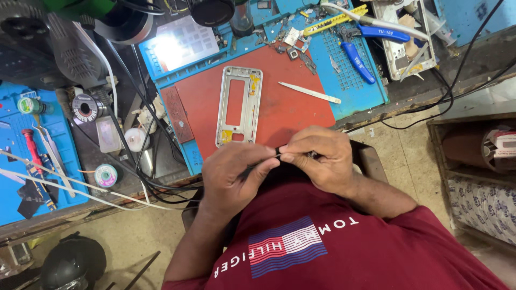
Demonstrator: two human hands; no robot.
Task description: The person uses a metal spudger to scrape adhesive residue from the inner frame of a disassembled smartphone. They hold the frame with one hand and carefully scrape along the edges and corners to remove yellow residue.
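Two hands pinch one thin black strip (263,161) | left hand (234,177) closed on its 8 o'clock end | right hand (317,158) closed on its 2 o'clock end | long axis 8–2 | bare phone frame (239,106) on red mat (295,102) at 12 o'clock, apart

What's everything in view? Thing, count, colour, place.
phone frame: 1, silver, on red mat
red mat: 1, red, bench centre
blue mat: 1, blue, under red mat
spudger: 1, pale, right of frame
pliers: 1, blue grips, blue mat
knife: 1, yellow, top
solder reel: 1, teal, left bench
cables: several, black, left of mat
thin part: 1, black, pinched between both hands
left hand: 1, bench edge
right hand: 1, bench edge
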